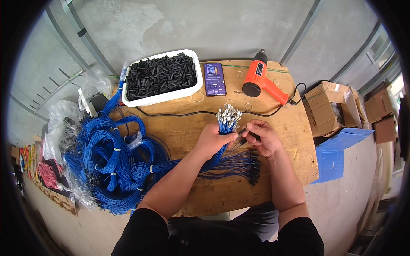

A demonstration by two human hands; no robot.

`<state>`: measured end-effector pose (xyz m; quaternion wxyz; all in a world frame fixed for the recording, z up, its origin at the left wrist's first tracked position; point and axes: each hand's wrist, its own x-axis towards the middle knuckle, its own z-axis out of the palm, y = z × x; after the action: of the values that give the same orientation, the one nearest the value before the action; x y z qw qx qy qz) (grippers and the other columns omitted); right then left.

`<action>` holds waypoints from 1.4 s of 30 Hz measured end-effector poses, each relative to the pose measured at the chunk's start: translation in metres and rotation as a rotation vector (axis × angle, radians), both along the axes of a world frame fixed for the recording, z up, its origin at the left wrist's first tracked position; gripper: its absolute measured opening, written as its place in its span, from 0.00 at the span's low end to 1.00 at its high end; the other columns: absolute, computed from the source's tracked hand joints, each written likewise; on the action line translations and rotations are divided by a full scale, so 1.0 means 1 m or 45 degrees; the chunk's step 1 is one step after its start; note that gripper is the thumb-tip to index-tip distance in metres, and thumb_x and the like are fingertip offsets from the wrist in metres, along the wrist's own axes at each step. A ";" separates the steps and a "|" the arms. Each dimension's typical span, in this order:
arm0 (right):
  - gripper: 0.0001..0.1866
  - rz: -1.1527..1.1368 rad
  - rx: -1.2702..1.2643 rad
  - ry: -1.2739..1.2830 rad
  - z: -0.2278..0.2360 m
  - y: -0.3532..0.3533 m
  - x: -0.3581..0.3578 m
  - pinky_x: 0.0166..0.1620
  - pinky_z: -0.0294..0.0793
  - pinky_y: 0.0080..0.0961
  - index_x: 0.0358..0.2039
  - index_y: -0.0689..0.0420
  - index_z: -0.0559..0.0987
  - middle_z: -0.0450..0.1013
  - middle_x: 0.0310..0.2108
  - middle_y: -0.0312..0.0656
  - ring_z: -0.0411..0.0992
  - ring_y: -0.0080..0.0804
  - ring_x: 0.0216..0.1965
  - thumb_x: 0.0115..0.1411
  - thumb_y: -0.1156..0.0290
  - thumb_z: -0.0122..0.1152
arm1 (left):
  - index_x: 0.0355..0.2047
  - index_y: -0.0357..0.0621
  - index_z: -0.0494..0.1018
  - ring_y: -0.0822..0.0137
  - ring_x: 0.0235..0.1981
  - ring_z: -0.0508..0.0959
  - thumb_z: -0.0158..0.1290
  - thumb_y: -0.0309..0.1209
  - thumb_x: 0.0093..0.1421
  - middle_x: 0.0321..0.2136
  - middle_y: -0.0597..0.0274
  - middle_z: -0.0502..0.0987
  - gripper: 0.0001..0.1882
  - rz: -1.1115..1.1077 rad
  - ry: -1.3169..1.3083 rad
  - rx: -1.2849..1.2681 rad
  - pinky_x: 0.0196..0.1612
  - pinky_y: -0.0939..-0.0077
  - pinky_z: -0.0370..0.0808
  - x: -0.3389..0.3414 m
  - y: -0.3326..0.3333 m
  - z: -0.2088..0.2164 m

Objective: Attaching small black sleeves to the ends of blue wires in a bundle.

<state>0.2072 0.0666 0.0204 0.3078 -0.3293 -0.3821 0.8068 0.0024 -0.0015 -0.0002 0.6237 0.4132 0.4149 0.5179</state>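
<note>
My left hand (215, 138) is closed around a bundle of blue wires (218, 157), whose silvery crimp terminals (228, 117) stick up in a cluster above the fist. Just to the right, the fingers of my right hand (265, 138) are pinched on a small black sleeve (242, 131) close to my left thumb. More dark sleeves show in the right palm, partly hidden by the fingers. Below the hands, several wires fan out to the right and end in black sleeves (253, 168) lying on the wooden table (294, 158).
A white tub (160, 100) full of black sleeves stands at the back, beside a phone (215, 81) and an orange heat gun (257, 77). Its black cord (179, 114) crosses the table. Coiled blue wires (102, 149) cover the left side. Rubber bands (197, 97) lie about; cardboard boxes (320, 113) stand right.
</note>
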 end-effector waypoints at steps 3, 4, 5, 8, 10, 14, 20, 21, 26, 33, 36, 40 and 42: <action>0.07 0.033 -0.038 0.065 0.003 0.000 0.001 0.19 0.54 0.11 0.37 0.62 0.79 0.79 0.28 0.41 0.64 0.17 0.20 0.63 0.71 0.63 | 0.33 0.35 0.75 0.74 0.25 0.75 0.61 0.25 0.60 0.25 0.65 0.75 0.06 0.012 0.002 -0.011 0.29 0.78 0.72 0.000 0.000 0.000; 0.07 0.039 -0.038 0.059 0.003 0.000 0.001 0.19 0.54 0.11 0.37 0.62 0.79 0.79 0.28 0.41 0.64 0.17 0.20 0.63 0.72 0.63 | 0.33 0.35 0.75 0.74 0.25 0.75 0.61 0.25 0.60 0.25 0.65 0.75 0.06 0.011 0.002 -0.011 0.29 0.78 0.72 0.001 0.000 0.000; 0.07 0.044 -0.039 0.052 0.002 0.000 0.001 0.19 0.54 0.10 0.37 0.62 0.79 0.79 0.28 0.41 0.64 0.16 0.20 0.63 0.72 0.63 | 0.32 0.35 0.76 0.75 0.24 0.74 0.61 0.25 0.60 0.23 0.66 0.75 0.06 0.016 0.003 -0.004 0.28 0.78 0.71 0.001 -0.001 0.001; 0.06 0.043 -0.029 0.024 0.002 0.000 0.001 0.19 0.55 0.10 0.37 0.62 0.79 0.79 0.28 0.41 0.65 0.16 0.20 0.63 0.72 0.63 | 0.31 0.35 0.76 0.76 0.23 0.73 0.60 0.25 0.60 0.22 0.66 0.75 0.05 0.019 0.006 0.006 0.27 0.79 0.69 0.002 0.000 0.001; 0.06 0.039 -0.022 0.018 0.000 0.000 0.002 0.19 0.55 0.10 0.37 0.62 0.79 0.79 0.28 0.41 0.65 0.16 0.20 0.63 0.72 0.63 | 0.31 0.35 0.76 0.76 0.23 0.73 0.60 0.25 0.60 0.22 0.66 0.75 0.05 0.017 0.008 0.009 0.26 0.79 0.69 0.002 0.000 0.000; 0.06 0.016 0.045 -0.031 0.004 0.001 0.004 0.21 0.58 0.10 0.37 0.62 0.80 0.78 0.27 0.39 0.65 0.16 0.20 0.62 0.74 0.63 | 0.28 0.38 0.77 0.77 0.22 0.73 0.62 0.30 0.59 0.19 0.68 0.75 0.08 0.024 0.142 0.065 0.26 0.78 0.69 0.000 0.001 -0.005; 0.05 -0.172 0.219 -0.112 0.008 0.003 0.006 0.22 0.59 0.11 0.35 0.62 0.81 0.77 0.27 0.36 0.65 0.15 0.21 0.60 0.75 0.66 | 0.27 0.39 0.79 0.74 0.21 0.74 0.65 0.38 0.56 0.17 0.63 0.76 0.13 0.101 0.578 0.214 0.28 0.73 0.71 -0.001 0.001 -0.009; 0.05 -0.161 0.244 -0.139 0.009 0.001 0.004 0.22 0.59 0.12 0.36 0.63 0.81 0.76 0.26 0.35 0.65 0.14 0.21 0.59 0.76 0.66 | 0.27 0.39 0.79 0.74 0.21 0.74 0.65 0.37 0.56 0.17 0.63 0.76 0.13 0.092 0.537 0.200 0.29 0.74 0.71 -0.001 0.001 -0.007; 0.06 -0.119 0.346 -0.158 0.004 -0.006 -0.005 0.23 0.60 0.12 0.37 0.64 0.81 0.75 0.26 0.33 0.64 0.13 0.21 0.58 0.79 0.67 | 0.29 0.40 0.80 0.75 0.22 0.75 0.66 0.35 0.55 0.19 0.65 0.78 0.11 0.063 0.466 0.169 0.29 0.76 0.71 0.000 0.000 -0.006; 0.04 -0.122 0.381 -0.228 -0.002 -0.005 -0.004 0.24 0.61 0.14 0.33 0.63 0.79 0.74 0.24 0.35 0.64 0.16 0.21 0.58 0.79 0.67 | 0.30 0.40 0.79 0.78 0.22 0.75 0.65 0.31 0.57 0.20 0.68 0.77 0.08 -0.011 0.329 0.113 0.27 0.78 0.70 0.000 0.000 -0.001; 0.05 -0.122 0.358 -0.263 0.002 -0.006 -0.006 0.23 0.61 0.14 0.31 0.63 0.78 0.73 0.23 0.33 0.64 0.16 0.20 0.58 0.79 0.67 | 0.29 0.39 0.78 0.78 0.21 0.74 0.63 0.30 0.58 0.19 0.68 0.77 0.07 0.007 0.217 0.068 0.26 0.79 0.70 0.002 -0.001 0.001; 0.05 -0.109 0.343 -0.278 0.001 -0.005 -0.006 0.23 0.61 0.14 0.31 0.63 0.78 0.72 0.23 0.34 0.64 0.16 0.20 0.58 0.79 0.67 | 0.29 0.37 0.78 0.78 0.20 0.74 0.63 0.29 0.59 0.19 0.67 0.76 0.08 0.047 0.201 0.072 0.25 0.79 0.69 0.002 -0.001 -0.004; 0.05 -0.092 0.291 -0.255 0.001 -0.004 -0.005 0.23 0.61 0.14 0.31 0.63 0.78 0.72 0.24 0.35 0.64 0.17 0.20 0.58 0.79 0.67 | 0.29 0.37 0.78 0.78 0.20 0.74 0.62 0.29 0.59 0.18 0.67 0.76 0.08 0.061 0.220 0.080 0.25 0.79 0.69 0.004 0.000 -0.007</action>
<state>0.2025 0.0623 0.0214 0.3325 -0.3844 -0.4880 0.7096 0.0064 -0.0017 -0.0072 0.5596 0.4656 0.4606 0.5079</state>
